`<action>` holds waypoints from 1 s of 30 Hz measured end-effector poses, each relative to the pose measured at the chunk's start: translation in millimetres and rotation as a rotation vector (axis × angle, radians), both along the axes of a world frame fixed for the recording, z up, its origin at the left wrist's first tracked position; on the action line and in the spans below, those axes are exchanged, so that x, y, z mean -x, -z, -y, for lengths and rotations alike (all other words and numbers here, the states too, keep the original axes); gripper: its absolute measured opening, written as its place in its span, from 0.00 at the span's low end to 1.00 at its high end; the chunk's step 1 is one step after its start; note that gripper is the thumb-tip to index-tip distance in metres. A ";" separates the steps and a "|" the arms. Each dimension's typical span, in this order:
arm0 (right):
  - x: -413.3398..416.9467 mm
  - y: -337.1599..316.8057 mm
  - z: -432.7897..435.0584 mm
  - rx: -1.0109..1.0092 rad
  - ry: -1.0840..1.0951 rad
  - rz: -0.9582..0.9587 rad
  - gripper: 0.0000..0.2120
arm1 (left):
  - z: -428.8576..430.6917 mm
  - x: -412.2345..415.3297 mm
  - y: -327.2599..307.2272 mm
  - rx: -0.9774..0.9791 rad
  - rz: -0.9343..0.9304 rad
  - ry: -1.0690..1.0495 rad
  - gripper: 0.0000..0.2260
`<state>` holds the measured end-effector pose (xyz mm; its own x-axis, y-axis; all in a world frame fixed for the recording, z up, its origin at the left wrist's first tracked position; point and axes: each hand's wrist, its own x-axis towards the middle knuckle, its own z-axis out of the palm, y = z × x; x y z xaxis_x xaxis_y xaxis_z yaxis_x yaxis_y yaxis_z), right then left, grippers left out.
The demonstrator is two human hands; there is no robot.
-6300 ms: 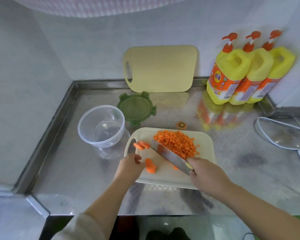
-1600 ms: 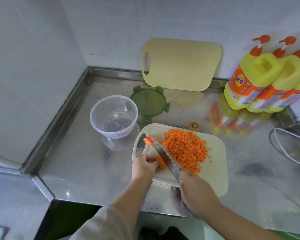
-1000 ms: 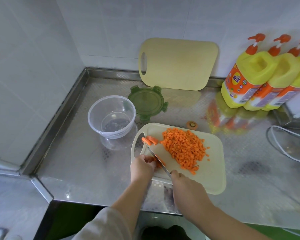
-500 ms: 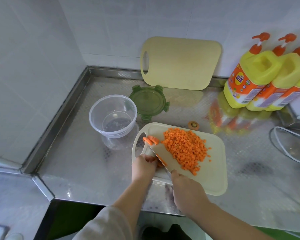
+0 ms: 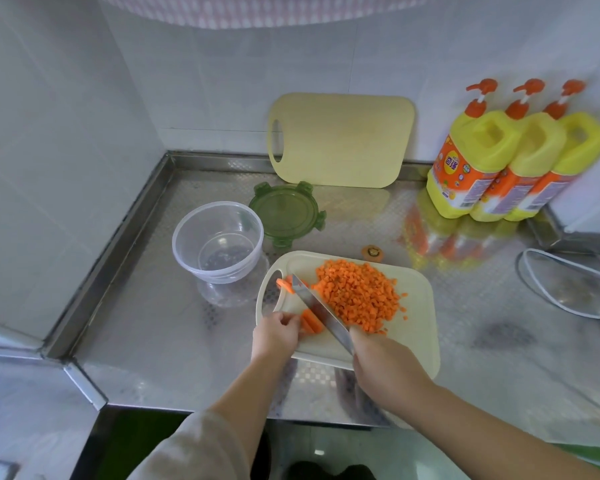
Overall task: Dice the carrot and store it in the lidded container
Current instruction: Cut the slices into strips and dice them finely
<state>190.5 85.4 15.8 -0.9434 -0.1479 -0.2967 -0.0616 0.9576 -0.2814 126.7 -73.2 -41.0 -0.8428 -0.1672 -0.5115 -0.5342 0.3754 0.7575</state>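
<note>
A pile of diced carrot [image 5: 359, 295] lies on the cream cutting board [image 5: 416, 327] in front of me. My left hand [image 5: 276, 332] pins several carrot strips [image 5: 310, 321] at the board's near left. My right hand [image 5: 378, 358] grips a knife [image 5: 317, 308], its blade slanting up-left between the strips and the pile. More carrot slices [image 5: 284, 284] sit by the board's handle hole, near the blade tip. The clear round container [image 5: 219, 242] stands empty to the board's left, and its green lid [image 5: 286, 213] lies flat behind it.
A second cutting board [image 5: 340, 140] leans on the back wall. Three yellow pump bottles [image 5: 510, 157] stand at the back right. A carrot end [image 5: 372, 252] lies behind the board. A glass lid [image 5: 575, 285] rests at the right. Raised steel rims bound the counter's left and back edges.
The blade has tilted so its flat side shows, next to the strips under my left hand. The view has shifted slightly. The diced pile is unchanged.
</note>
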 end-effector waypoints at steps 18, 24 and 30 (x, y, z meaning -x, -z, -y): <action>-17.7 13.4 13.4 -0.230 -0.248 -0.249 0.21 | 14.3 41.5 -86.2 0.466 -0.001 1.187 0.14; -16.8 20.4 19.3 -0.253 -0.280 -0.286 0.20 | 20.5 41.9 -63.6 0.595 0.002 1.248 0.12; -13.4 20.5 19.7 -0.256 -0.296 -0.217 0.22 | 16.5 40.9 -47.4 0.636 -0.050 1.311 0.15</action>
<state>203.9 65.8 -4.6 -0.9159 -0.3687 -0.1589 -0.3752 0.9269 0.0119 85.7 -89.7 6.4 -0.5798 0.5375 -0.6123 0.4694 0.8346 0.2882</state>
